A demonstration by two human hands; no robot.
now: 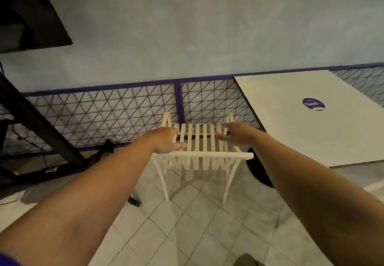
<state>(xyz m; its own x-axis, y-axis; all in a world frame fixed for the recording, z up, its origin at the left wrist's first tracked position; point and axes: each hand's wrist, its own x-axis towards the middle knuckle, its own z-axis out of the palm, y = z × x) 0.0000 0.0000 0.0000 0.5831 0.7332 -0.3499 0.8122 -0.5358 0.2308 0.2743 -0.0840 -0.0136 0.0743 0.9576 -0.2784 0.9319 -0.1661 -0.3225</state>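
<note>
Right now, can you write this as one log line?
left hand: on chair slats | right hand: on chair slats | grip: unclear | chair: upright, beside table

Pale tiled floor (187, 234); cream slatted chair (198, 139) on it

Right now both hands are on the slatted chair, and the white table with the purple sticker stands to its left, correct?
One thing is wrong: the head view shows the white table with the purple sticker standing to the right of the slatted chair, not to its left. The left hand and the right hand are both on the chair, as you said.
</note>
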